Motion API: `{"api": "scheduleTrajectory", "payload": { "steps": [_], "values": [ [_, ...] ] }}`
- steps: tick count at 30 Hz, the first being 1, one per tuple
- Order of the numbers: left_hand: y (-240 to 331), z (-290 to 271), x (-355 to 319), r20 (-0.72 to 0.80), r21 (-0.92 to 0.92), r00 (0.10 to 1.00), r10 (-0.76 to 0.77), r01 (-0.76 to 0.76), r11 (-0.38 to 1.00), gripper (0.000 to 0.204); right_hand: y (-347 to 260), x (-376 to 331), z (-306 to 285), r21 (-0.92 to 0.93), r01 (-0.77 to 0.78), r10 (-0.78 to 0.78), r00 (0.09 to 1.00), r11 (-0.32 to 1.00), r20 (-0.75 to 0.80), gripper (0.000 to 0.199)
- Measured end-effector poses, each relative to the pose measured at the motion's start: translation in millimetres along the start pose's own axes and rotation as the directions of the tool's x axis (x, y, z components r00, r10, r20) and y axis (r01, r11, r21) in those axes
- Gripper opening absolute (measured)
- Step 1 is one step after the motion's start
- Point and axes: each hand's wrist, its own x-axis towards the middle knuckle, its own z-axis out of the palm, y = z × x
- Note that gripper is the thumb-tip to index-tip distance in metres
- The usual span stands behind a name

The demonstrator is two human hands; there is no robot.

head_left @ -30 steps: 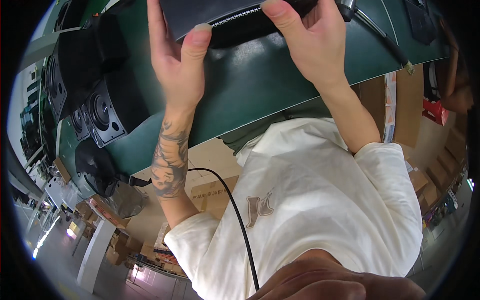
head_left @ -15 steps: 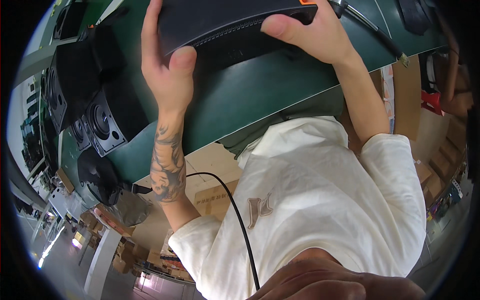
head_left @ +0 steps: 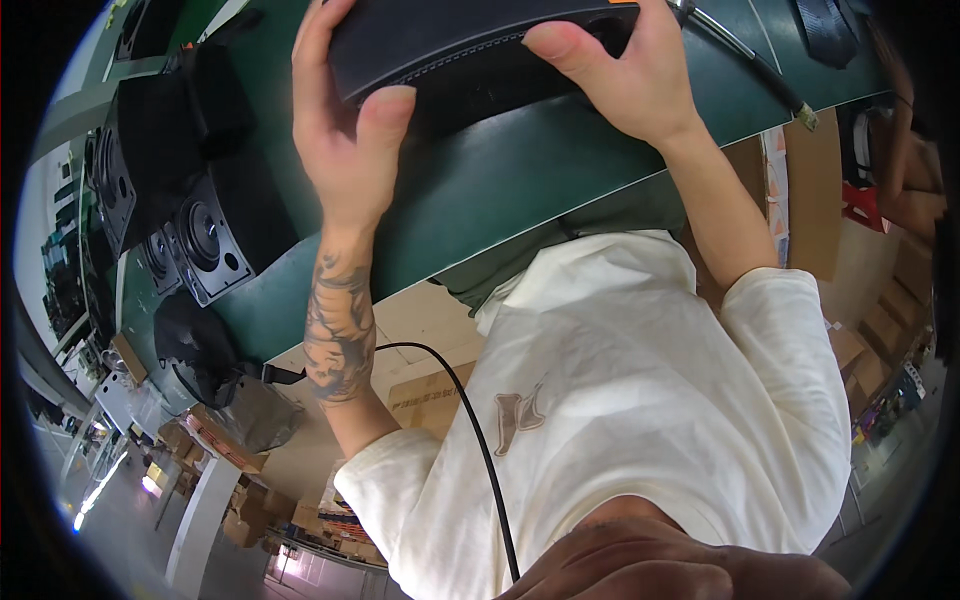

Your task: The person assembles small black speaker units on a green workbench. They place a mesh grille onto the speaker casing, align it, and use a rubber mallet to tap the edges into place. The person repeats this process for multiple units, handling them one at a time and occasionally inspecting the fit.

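Note:
Between my two hands is a black box-shaped cabinet (head_left: 450, 35) with a ridged seam along its near edge. The top of the picture cuts off its far part. My left hand (head_left: 350, 140) grips its left end, thumb at the near left corner and fingers along the side. At the right end my right hand (head_left: 630, 85) holds on, with its thumb lying over the near edge. A bit of orange (head_left: 622, 2) shows by the right fingers, too little to name. Below the cabinet lies the green table top (head_left: 520, 165); whether they touch is hidden.
Several black speakers (head_left: 205, 235) stand on the table at the left, beside a black bag-like item (head_left: 195, 345). A tool with a metal shaft and black handle (head_left: 770, 80) lies at the right. A black cable (head_left: 460, 385) crosses before my shirt. Another person's arm (head_left: 905, 150) shows far right.
The cabinet has shifted slightly right and tilted, so less of its ridged near side shows. My left hand has moved a little right with it; both hands keep their hold.

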Motion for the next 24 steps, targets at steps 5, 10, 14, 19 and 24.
{"api": "scheduleTrajectory", "payload": {
  "steps": [5,10,14,19,24],
  "values": [
    [-7,-17,-11,0.045,-0.035,0.998,-0.052,0.054,0.998,0.073,-13,0,-3,0.12,-0.11,0.106,0.994,0.987,0.036,0.091],
    [-8,-15,-10,0.037,0.106,0.994,0.104,-0.108,0.989,0.062,-13,-3,-2,0.187,-0.113,0.105,0.993,0.976,0.051,0.09],
    [19,3,-9,-0.022,0.003,0.999,0.024,-0.024,1.0,0.047,-15,-5,1,-0.031,-0.044,0.043,0.999,0.999,-0.012,0.078],
    [30,-5,-7,-0.065,-0.003,0.988,-0.143,0.144,0.99,0.054,-63,6,5,0.117,-0.284,0.283,0.959,0.952,0.028,0.065],
    [41,-6,2,-0.077,-0.035,0.908,-0.413,0.411,0.911,0.048,-63,30,-11,0.109,-0.455,0.429,0.881,0.884,0.2,0.061]
  ]
}}
